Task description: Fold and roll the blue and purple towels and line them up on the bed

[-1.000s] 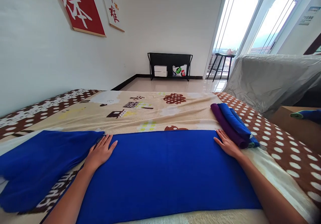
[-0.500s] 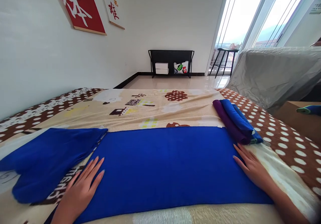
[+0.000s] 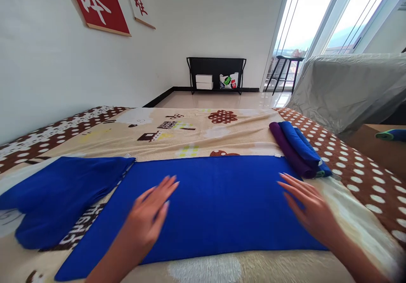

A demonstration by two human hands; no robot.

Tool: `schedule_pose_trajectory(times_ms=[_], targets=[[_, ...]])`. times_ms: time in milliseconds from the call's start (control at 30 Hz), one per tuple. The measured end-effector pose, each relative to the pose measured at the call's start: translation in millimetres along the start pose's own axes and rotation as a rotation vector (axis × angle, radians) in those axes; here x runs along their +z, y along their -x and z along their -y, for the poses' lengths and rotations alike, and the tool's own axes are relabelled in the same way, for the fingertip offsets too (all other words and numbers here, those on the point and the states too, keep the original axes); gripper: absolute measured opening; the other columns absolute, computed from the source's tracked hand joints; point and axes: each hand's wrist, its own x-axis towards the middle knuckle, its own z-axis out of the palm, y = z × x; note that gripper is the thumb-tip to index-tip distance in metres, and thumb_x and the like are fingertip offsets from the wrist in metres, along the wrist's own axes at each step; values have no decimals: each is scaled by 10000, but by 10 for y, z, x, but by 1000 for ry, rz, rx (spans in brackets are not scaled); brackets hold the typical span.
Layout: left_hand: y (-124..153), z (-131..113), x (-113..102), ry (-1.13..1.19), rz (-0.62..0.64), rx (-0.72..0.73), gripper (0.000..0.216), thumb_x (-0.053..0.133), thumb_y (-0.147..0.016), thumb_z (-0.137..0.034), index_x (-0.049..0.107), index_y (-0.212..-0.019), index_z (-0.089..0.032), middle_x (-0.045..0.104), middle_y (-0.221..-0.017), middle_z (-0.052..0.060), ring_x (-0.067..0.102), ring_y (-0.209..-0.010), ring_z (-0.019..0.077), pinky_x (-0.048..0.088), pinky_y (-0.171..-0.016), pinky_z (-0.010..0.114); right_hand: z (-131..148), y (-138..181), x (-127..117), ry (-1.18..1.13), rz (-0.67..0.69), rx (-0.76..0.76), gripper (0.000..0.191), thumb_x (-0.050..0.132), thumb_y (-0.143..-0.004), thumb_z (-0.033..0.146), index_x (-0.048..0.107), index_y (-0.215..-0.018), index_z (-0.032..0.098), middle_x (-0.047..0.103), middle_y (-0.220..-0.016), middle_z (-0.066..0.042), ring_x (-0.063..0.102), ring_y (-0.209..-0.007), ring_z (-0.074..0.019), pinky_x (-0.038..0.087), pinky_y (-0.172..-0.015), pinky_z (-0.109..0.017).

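A blue cloth (image 3: 218,207), like a towel, lies spread flat on the patterned blanket (image 3: 203,137). Over its left part is my left hand (image 3: 150,211), fingers stretched out and nothing held. My right hand (image 3: 306,200) is at the cloth's right end, fingers also extended and holding nothing. Whether either hand touches the fabric I cannot tell. To the left, more blue cloth (image 3: 63,194) lies loosely folded beside the spread one. Near the far right corner sit a rolled purple cloth (image 3: 290,152) and a rolled blue cloth (image 3: 300,145), side by side.
Brown polka-dot bedding (image 3: 358,173) borders the blanket. On the right stand a cardboard box (image 3: 371,143) with a blue roll (image 3: 393,135) on it and a plastic-covered piece of furniture (image 3: 349,88). A black rack (image 3: 216,69) is against the back wall.
My left hand has moved right and away from me, off the cloth's left edge to over it. My right hand has shifted slightly inward. The view has tilted down a little.
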Motion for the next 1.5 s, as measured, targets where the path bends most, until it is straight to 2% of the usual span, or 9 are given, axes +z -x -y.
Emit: schedule_pose_trajectory(times_ms=[67,167,267,367,500,633,900,1267,1500], targets=[[-735,-373,198,46,217,23,523,340,-982,-241,372,-1503,-285,395,-1569,3,339,-1456,150,311,-1188,372,470,-734,338,-62,231,-132,418,458,-966,289,576,-1367,309,544,-1442,-21,451,-1381,-209,352,-1176,-429],[-1504,-733,652,14,211,-70,425,478,-963,-206,525,-1385,-190,499,-1487,119,455,-1383,224,388,-1134,416,981,-1399,978,-73,271,-122,369,495,-957,216,616,-1306,218,554,-1431,-66,484,-1350,-180,365,-1153,-349],[-1711,-810,1092,-14,114,-167,430,598,-941,-339,540,-1340,-187,503,-1451,127,504,-1311,289,416,-1083,552,1136,-1492,1529,-57,258,-10,349,542,-977,294,587,-1302,175,562,-1396,-114,535,-1284,-232,417,-1093,-467],[-1622,-746,1333,-16,49,-187,457,577,-954,-359,507,-1376,-200,451,-1497,120,446,-1362,299,345,-1126,588,1067,-1340,1812,-62,255,39,411,579,-962,383,559,-1328,198,510,-1444,-104,496,-1315,-260,365,-1112,-545],[-1524,-696,1388,11,56,-110,440,458,-1007,-273,448,-1437,-183,407,-1550,114,359,-1440,249,264,-1189,524,954,-1250,1891,-72,285,45,427,442,-1011,308,491,-1423,205,461,-1513,-83,377,-1425,-208,238,-1194,-473],[-1501,-722,1381,31,98,-34,466,422,-1009,-241,414,-1470,-173,434,-1540,100,368,-1440,210,254,-1200,471,922,-1265,1900,-66,314,43,475,358,-1010,291,441,-1476,252,406,-1547,-32,306,-1464,-157,166,-1219,-409],[-1487,-712,1417,0,95,-127,517,322,-996,-308,369,-1510,-279,326,-1598,25,275,-1487,198,188,-1219,502,839,-1230,1868,-5,297,128,509,364,-1012,414,417,-1489,243,297,-1603,-66,236,-1493,-210,120,-1213,-491],[-1489,-726,1410,-6,95,-162,526,334,-983,-344,390,-1501,-273,323,-1601,32,264,-1491,203,172,-1221,503,860,-1225,1850,15,306,147,509,355,-1014,428,414,-1488,252,297,-1605,-58,232,-1493,-208,114,-1210,-493],[-1507,-719,1397,2,101,-203,554,385,-953,-351,394,-1500,-261,320,-1603,47,263,-1492,213,166,-1222,506,844,-1233,1831,28,311,191,524,392,-975,336,409,-1491,243,279,-1613,-68,219,-1498,-219,95,-1211,-493]])
